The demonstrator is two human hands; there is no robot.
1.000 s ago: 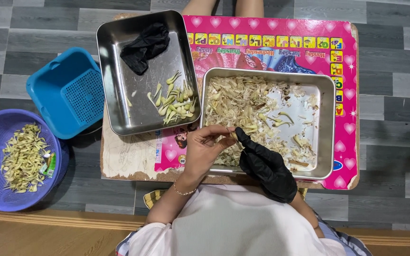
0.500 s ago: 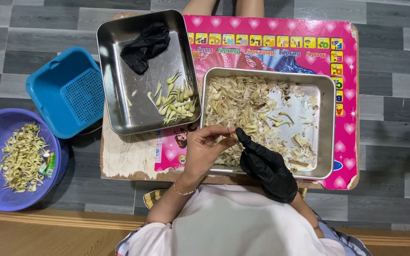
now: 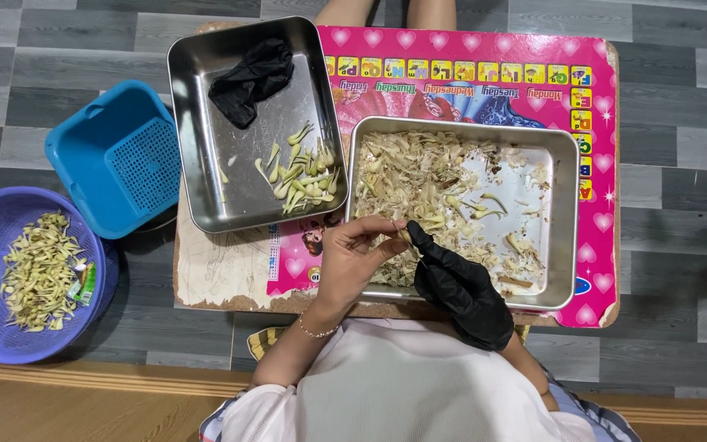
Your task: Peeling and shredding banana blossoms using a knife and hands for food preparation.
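The bare left hand (image 3: 352, 260) and black-gloved right hand (image 3: 452, 282) meet in a narrow shared grip on one small pale stalk piece (image 3: 403, 235), held over the near steel tray (image 3: 562, 270) so scraps drop in. Left beyond sits a second tray (image 3: 206, 217) of trimmed pieces (image 3: 300, 176).

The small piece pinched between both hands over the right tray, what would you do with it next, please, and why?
Probably strip its outer layer and drop the peel into the right tray. The bare left hand and gloved right hand pinch the small piece together over that tray's peelings, while cleaned pale stalks lie in the left tray.
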